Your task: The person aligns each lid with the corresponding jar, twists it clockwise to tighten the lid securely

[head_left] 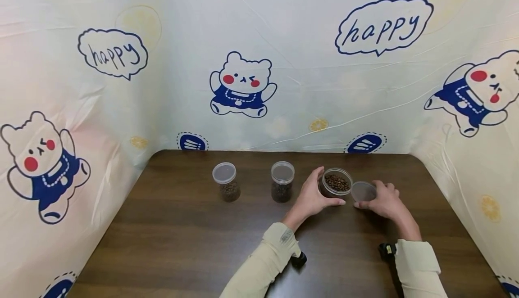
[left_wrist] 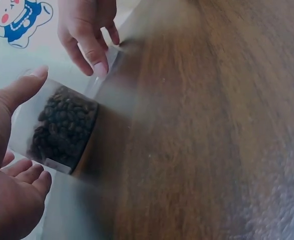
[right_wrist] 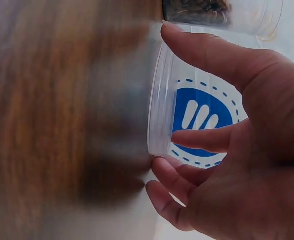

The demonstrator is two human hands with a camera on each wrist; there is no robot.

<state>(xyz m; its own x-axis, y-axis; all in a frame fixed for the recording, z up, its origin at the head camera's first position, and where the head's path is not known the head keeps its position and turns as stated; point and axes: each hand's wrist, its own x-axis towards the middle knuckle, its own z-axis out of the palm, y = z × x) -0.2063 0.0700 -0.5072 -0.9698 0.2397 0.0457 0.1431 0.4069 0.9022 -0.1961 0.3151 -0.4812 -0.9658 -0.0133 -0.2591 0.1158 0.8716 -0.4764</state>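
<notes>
A clear jar of coffee beans [head_left: 337,182] stands uncapped on the table. My left hand [head_left: 313,195] is around it, with the thumb at the near side and fingers at the far left. In the left wrist view, dark beans fill part of the jar [left_wrist: 64,125]. Just right of the jar, a translucent round lid [head_left: 363,191] lies low at the tabletop. My right hand [head_left: 385,199] curls around that lid, thumb at its near edge. The right wrist view shows the lid [right_wrist: 160,102] between thumb and fingers, with fingertips against its lower edge.
Two lidded jars of dark contents stand to the left: one jar [head_left: 282,182] near the middle, another jar [head_left: 227,182] farther left. The brown wooden table [head_left: 182,244] meets a printed cloth backdrop [head_left: 300,86] behind and at both sides.
</notes>
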